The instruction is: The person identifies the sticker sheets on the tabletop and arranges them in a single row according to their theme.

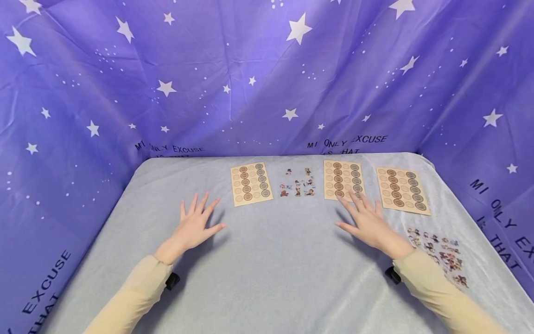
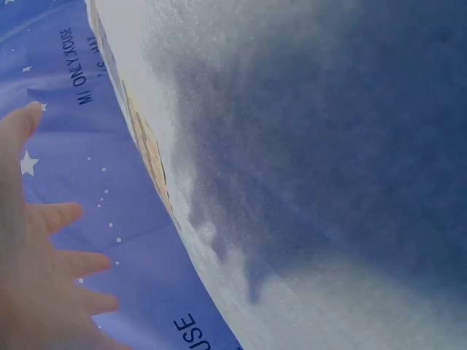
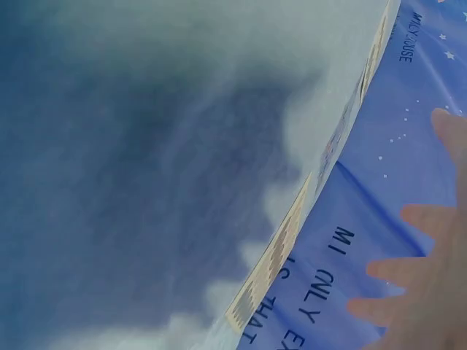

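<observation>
My left hand, fingers spread, hovers palm down over the table's left half and holds nothing. On the other side my right hand is spread the same way, its fingertips overlapping the lower edge of the middle sticker sheet in the head view. Both hands cast shadows on the cloth in the wrist views. A tan sticker sheet with rows of round prints lies at the left, and a similar sheet at the right. Between the left and middle sheets lies a transparent sheet of small cartoon stickers.
A second transparent sticker sheet lies near the right forearm, which partly covers it. The table wears a pale grey-blue cloth. Purple curtains with white stars and lettering rise behind it and along both sides.
</observation>
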Demonstrator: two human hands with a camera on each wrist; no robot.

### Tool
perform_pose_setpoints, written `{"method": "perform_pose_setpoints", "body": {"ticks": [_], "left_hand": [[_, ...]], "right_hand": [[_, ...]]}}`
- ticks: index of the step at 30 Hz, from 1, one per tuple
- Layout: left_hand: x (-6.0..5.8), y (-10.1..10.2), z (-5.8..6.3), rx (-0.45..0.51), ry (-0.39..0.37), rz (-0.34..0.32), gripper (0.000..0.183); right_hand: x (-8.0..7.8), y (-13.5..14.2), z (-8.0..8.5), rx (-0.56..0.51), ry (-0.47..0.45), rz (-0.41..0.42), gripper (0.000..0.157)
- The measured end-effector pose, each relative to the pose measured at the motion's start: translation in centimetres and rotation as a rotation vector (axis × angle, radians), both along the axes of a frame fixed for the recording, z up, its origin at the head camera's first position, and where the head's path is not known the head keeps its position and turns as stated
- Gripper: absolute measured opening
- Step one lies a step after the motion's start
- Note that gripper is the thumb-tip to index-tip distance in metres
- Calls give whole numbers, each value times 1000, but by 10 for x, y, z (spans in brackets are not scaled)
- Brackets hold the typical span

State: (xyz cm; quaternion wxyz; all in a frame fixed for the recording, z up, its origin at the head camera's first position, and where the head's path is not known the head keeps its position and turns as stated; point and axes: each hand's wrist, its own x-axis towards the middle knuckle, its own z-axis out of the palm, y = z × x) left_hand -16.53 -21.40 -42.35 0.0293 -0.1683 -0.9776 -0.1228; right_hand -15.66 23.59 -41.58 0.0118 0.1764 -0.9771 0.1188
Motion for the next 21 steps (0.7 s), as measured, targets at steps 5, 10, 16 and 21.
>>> {"method": "perform_pose_setpoints", "body": {"ticks": [5,10,16,21], "left_hand": [[-2,0,2,36,3,-1,69],[-6,1,4,81,13,1,63],[-11,1,5,133,20,-8,57],[-16,2,5,193,29,-13,53]], "right_hand": [[-6,-8,1,-23,-38,15,72],[-14,-17,-1,-56,-25,33,71],[-22,-29,-2,-94,6,78,68],[-29,-40,1,-125,6,104,66]]}}
